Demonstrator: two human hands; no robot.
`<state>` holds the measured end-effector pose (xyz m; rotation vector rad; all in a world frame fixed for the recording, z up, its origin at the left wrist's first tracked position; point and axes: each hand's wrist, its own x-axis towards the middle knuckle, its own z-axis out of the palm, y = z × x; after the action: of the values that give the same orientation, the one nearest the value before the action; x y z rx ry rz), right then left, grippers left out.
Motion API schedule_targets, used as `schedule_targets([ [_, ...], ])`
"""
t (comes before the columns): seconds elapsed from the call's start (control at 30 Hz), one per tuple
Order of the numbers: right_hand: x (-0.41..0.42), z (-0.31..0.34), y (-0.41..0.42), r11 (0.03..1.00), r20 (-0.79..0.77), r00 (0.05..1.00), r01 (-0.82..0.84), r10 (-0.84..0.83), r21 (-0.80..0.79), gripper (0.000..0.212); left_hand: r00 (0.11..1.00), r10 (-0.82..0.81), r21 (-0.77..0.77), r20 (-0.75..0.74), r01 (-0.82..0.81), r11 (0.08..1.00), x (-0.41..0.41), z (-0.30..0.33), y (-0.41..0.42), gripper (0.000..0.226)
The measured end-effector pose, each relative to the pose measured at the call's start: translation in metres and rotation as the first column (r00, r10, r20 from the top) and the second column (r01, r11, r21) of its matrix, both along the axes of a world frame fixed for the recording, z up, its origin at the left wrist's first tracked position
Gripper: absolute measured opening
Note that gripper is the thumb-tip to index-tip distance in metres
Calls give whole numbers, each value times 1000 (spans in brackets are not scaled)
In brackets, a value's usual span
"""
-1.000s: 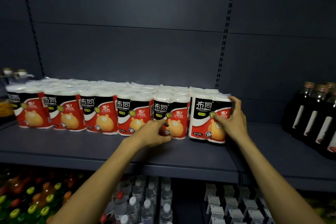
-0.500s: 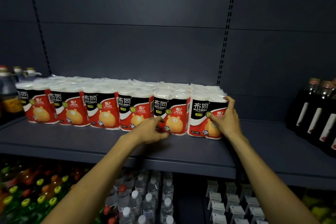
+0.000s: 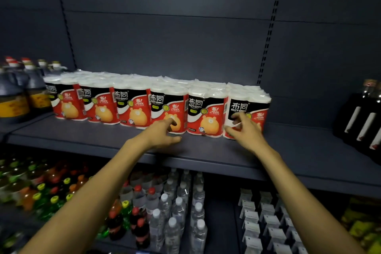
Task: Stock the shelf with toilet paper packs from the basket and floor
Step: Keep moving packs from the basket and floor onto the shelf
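A shop: dark shelf (image 3: 206,150) racks stocked with rows (bottles (image 3: 165,208), toilet paper packs (image 3: 169,107))

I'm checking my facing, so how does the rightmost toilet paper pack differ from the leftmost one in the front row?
The rightmost pack sits beside bare shelf; the leftmost pack sits next to dark jugs. The right hand covers the rightmost pack's lower front; the leftmost is untouched. Both stand upright with the same red and black wrap.

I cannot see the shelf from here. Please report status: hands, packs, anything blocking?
Both hands open, left hand and right hand in front of the packs. Rightmost pack upright on the shelf, ending the row. Nothing blocking.
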<state>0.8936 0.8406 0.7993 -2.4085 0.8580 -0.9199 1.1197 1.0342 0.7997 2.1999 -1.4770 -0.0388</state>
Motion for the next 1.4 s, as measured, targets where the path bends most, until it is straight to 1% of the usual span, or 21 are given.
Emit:
schedule_targets([
  [0.1,39,-8,41,985,-96,981,-165,169,44,52,999,50,5,-8,-50,999,24,-6,44,58],
  [0.2,84,-15,93,959,-123,951,-283,285,30,55,989,148,6,-17,-148,989,52,-16,101,64],
  [0.3,131,-20,152,920,-157,907,-389,391,47,57,968,247,11,-48,-247,969,81,-29,170,64],
  [0.43,191,-35,235,835,-230,803,-539,550,115,62,923,377,51,-73,-374,926,115,-56,268,66],
  [0.47,206,-41,255,816,-242,780,-567,577,117,63,905,418,59,-81,-414,908,122,-64,294,70],
  [0.53,234,-57,294,779,-265,736,-616,623,118,63,876,472,70,-103,-467,881,131,-81,344,87],
  [0.57,247,-67,313,759,-280,712,-641,644,118,62,860,497,79,-116,-491,868,136,-92,369,92],
  [0.6,261,-78,331,738,-294,687,-664,665,118,62,839,529,92,-127,-522,848,139,-102,394,90],
  [0.67,287,-104,368,694,-316,633,-708,707,131,61,779,604,128,-168,-591,797,145,-126,443,85],
  [0.77,327,-144,417,615,-368,527,-768,766,179,61,671,702,169,-240,-683,711,149,-159,506,89],
  [0.9,384,-194,472,525,-409,405,-816,818,243,62,509,816,246,-274,-783,571,161,-206,565,66],
  [0.93,399,-207,484,501,-412,372,-822,832,270,61,474,834,264,-282,-797,543,166,-218,578,66],
  [1.13,495,-282,541,351,-403,169,-829,899,436,58,237,913,374,-331,-856,357,200,-282,638,62],
  [1.27,555,-326,572,280,-408,60,-817,911,504,58,83,929,429,-360,-870,244,225,-315,662,62],
  [1.33,582,-346,588,234,-419,-9,-819,908,523,57,30,929,440,-368,-875,203,238,-330,673,62],
  [1.4,606,-362,604,220,-429,-41,-813,902,540,53,-13,922,447,-387,-877,175,250,-344,683,63],
])
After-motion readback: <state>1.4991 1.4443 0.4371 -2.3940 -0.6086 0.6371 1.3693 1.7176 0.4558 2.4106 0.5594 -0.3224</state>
